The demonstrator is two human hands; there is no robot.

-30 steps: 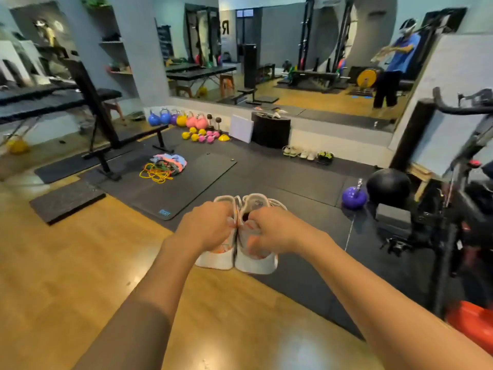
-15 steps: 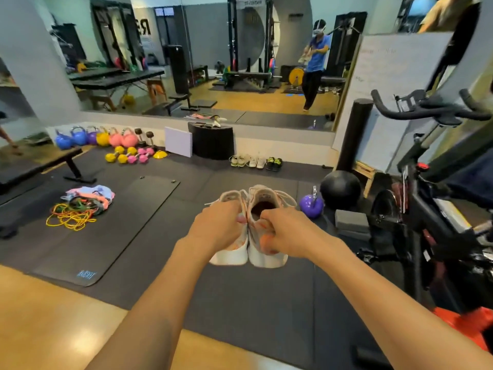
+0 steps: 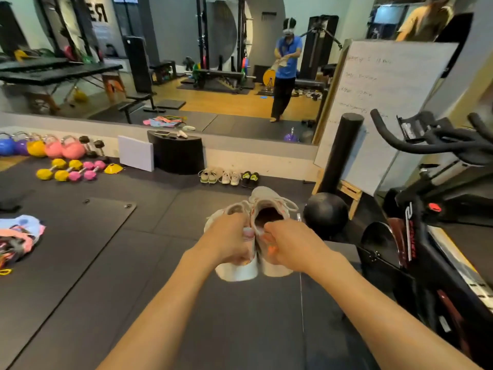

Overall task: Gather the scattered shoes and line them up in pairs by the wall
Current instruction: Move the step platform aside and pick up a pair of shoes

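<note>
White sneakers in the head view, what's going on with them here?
A person holds a pair of white sneakers up over the black floor mat, the left hand gripping one shoe and the right hand gripping the other. Ahead, three pairs of shoes already stand lined up against the wall below the mirror.

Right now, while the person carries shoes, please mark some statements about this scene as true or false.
1. The left hand and the right hand grip the white shoes, one each. True.
2. Three pairs stand in a row by the wall. True.
3. The rightmost pair of that row is red. False: the black pair has yellow marks.
4. The black ball lies among the kettlebells. False: it lies far to their right, near the whiteboard.
</note>
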